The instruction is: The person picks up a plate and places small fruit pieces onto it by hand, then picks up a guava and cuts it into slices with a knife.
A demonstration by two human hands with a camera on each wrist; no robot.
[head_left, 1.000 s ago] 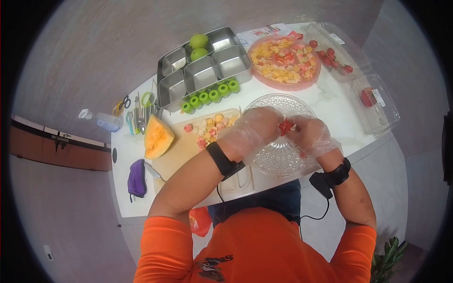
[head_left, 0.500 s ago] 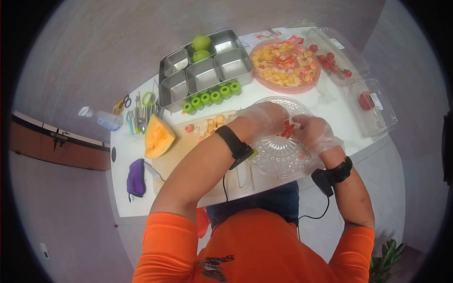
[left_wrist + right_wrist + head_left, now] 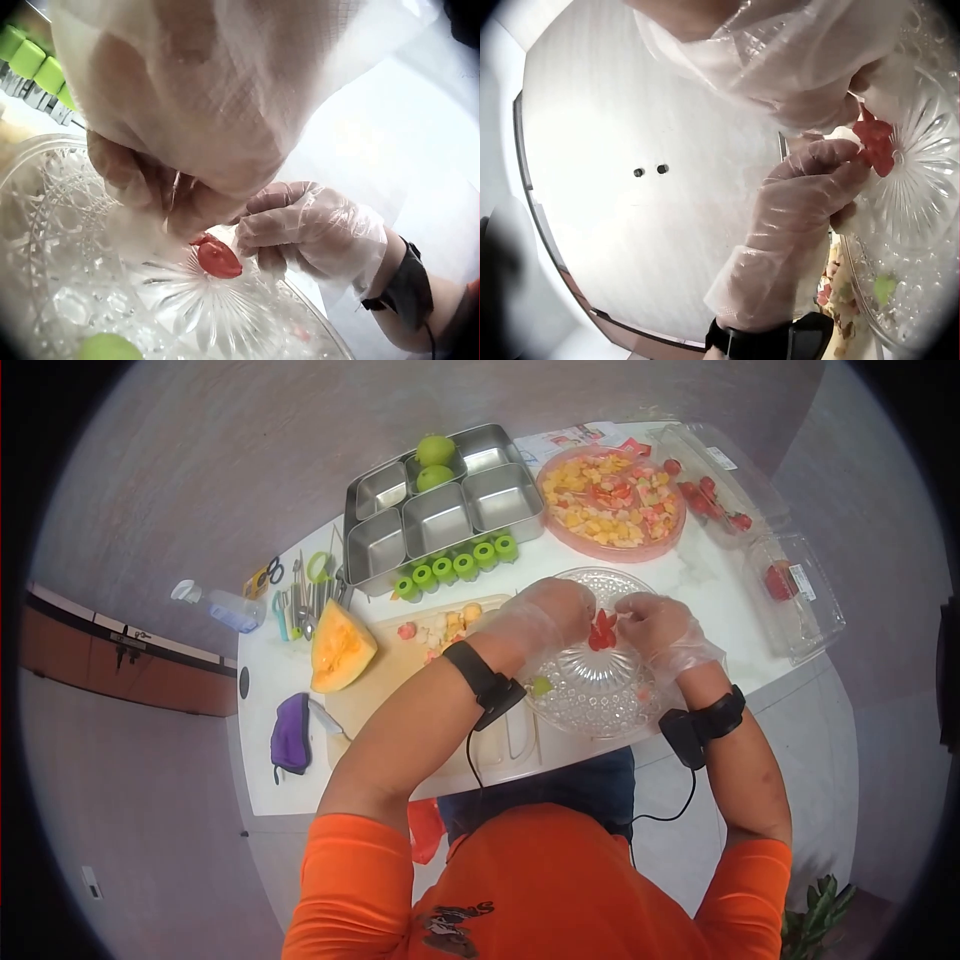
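Observation:
Both hands wear clear plastic gloves and meet over a patterned clear glass plate [image 3: 590,705]. My left hand [image 3: 553,615] pinches one side of a small red fruit cut open into petals [image 3: 602,631]. From the other side, my right hand [image 3: 655,628] pinches it with thumb and fingertips. One glossy red petal [image 3: 219,259] hangs down over the plate's centre in the left wrist view. The right wrist view has the left fingertips right at the petals [image 3: 877,142]. A green piece [image 3: 541,685] lies on the plate's left side.
Left of the plate is a cutting board [image 3: 385,660] with fruit pieces, near a melon wedge [image 3: 341,648]. Behind stand a steel compartment tray [image 3: 437,515], green-topped cutters [image 3: 465,567] and a pink dish [image 3: 655,550] of cut fruit. Plastic boxes [image 3: 805,615] with red fruit stand right.
The left hand has shifted slightly, uncovering the green piece on the plate. The red fruit's petals look more spread and hang lower between the fingertips.

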